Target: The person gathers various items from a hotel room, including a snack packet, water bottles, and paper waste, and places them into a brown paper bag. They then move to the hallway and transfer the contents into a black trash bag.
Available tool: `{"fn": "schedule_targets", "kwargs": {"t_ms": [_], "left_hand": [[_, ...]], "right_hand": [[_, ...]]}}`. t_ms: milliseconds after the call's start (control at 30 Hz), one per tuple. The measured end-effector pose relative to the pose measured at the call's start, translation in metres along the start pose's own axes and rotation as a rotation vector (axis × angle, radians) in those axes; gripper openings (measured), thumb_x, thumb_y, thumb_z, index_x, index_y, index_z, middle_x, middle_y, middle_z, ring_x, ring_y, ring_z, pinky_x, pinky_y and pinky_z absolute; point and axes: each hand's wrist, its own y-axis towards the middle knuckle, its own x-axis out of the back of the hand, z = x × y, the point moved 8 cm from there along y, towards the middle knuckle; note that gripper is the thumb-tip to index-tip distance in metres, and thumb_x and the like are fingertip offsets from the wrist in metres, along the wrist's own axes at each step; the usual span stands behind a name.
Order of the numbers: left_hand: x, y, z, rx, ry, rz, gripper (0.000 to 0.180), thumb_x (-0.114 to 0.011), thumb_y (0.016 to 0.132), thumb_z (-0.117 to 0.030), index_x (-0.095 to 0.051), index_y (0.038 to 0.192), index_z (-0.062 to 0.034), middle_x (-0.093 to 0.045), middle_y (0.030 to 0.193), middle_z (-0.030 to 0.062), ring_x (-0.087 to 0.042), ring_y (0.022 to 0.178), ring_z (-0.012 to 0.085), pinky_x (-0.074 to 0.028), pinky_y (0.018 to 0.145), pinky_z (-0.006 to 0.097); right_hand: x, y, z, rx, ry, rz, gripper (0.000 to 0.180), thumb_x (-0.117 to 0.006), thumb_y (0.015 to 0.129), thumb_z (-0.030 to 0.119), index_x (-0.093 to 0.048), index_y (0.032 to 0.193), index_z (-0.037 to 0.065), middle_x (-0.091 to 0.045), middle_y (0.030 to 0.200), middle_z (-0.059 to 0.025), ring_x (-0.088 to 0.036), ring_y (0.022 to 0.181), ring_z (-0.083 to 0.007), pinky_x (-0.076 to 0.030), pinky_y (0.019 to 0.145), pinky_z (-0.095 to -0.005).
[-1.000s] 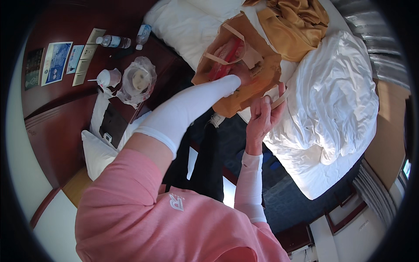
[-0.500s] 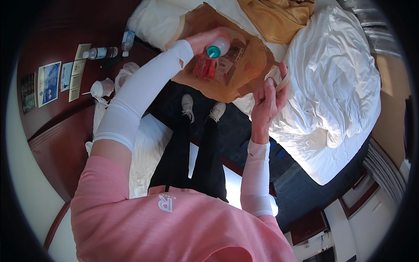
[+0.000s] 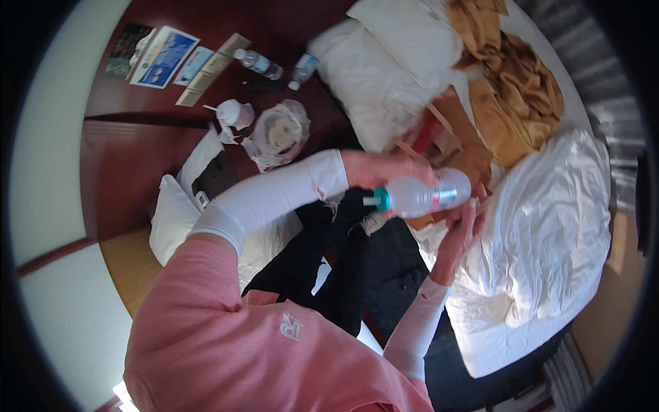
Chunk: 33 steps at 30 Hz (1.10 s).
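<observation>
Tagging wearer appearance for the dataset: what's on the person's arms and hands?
Both forearms wear snug white sleeves ending at the wrist, under a pink short-sleeved top with a small white emblem. Left hand and right hand are bare: no gloves, rings or watch visible.

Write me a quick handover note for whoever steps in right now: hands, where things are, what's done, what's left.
Left hand: gripping the plastic bottle from above, held sideways, teal cap on.
Right hand: under the bottle's base end, steadying it.
The bottle is lifted over the brown paper bag on the bed.
Done: bottle is in hand.
Left: cap not yet opened; bottle not set down.
</observation>
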Motion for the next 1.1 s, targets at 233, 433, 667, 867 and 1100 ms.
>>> {"fn": "schedule_targets", "kwargs": {"t_ms": [233,433,667,867,1100], "left_hand": [[-0.033,-0.033,0.051,-0.076,-0.018,0.013,0.068,-0.057,0.082,-0.051,-0.047,0.127,-0.0018,-0.061,0.099,0.0105,-0.063,0.076,0.0165,-0.052,0.058,0.028],[-0.001,-0.003,0.002,-0.226,-0.115,-0.22,0.071,-0.039,0.091,-0.065,-0.047,0.124,-0.0026,-0.065,0.089,0.0124,-0.065,0.06,0.0175,-0.05,0.045,0.026],[0.162,-0.131,-0.052,-0.727,0.213,-1.008,0.043,-0.062,0.086,-0.038,-0.065,0.093,0.0041,-0.067,0.075,0.0105,-0.066,0.066,0.0192,-0.052,0.057,0.031],[0.402,-0.109,-0.042,-0.173,1.041,-1.676,0.099,-0.078,0.066,-0.046,-0.026,0.139,-0.0014,-0.043,0.125,0.0198,-0.045,0.113,0.0399,-0.044,0.091,0.049],[0.407,-0.099,-0.054,-0.439,0.587,-1.411,0.054,-0.069,0.076,-0.041,-0.048,0.107,-0.0034,-0.061,0.084,0.0133,-0.065,0.066,0.0254,-0.052,0.058,0.035]], "right_hand": [[0.023,-0.009,0.006,-0.024,0.047,0.014,0.031,-0.054,0.095,0.02,-0.054,0.119,0.0,-0.038,0.059,0.006,-0.029,0.047,-0.0009,-0.02,0.042,-0.0202],[-0.001,-0.025,0.009,-0.027,-0.06,-0.056,0.031,-0.053,0.096,0.015,-0.051,0.123,-0.001,-0.03,0.061,0.0068,-0.024,0.047,-0.0006,-0.018,0.04,-0.0182],[-0.017,-0.036,0.018,0.023,-0.187,-0.199,0.03,-0.052,0.095,0.02,-0.055,0.118,0.001,-0.03,0.068,0.008,-0.024,0.055,-0.001,-0.016,0.048,-0.019],[-0.01,-0.037,0.024,0.088,-0.36,-0.374,0.03,-0.051,0.096,0.02,-0.056,0.116,0.0,-0.048,0.092,0.0006,-0.035,0.065,-0.0051,-0.03,0.055,-0.0198],[0.0,-0.056,0.025,0.082,-0.402,-0.45,0.026,-0.048,0.096,0.013,-0.055,0.117,-0.002,-0.045,0.082,0.0023,-0.04,0.063,-0.0027,-0.031,0.053,-0.0179]]}}
